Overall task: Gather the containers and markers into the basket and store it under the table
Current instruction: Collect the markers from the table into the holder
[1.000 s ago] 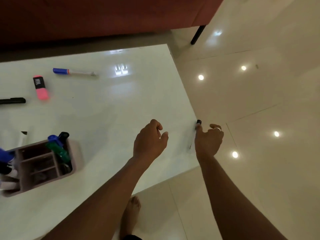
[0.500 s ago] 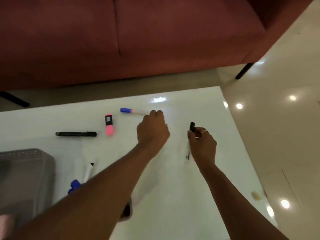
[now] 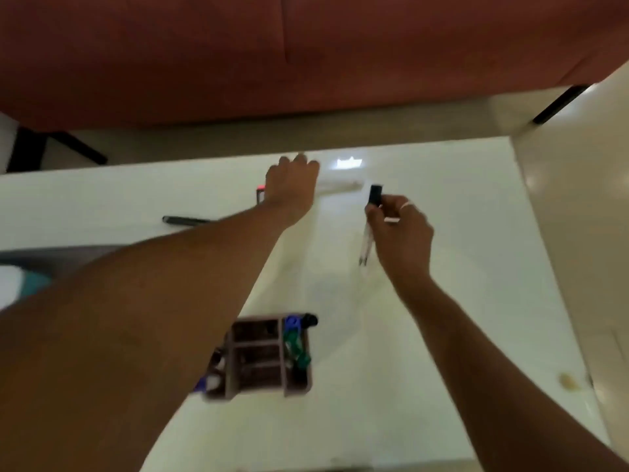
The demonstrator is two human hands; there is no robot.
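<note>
Right hand (image 3: 401,229) pinches a black-capped marker (image 3: 375,195). Left hand (image 3: 291,189) covers a white marker (image 3: 340,186), grip unclear. Risk: blurred reach nudges it off the table (image 3: 442,301).

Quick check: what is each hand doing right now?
Left hand: over the far markers, grip cannot be told.
Right hand: closed on a black-capped marker.
</note>
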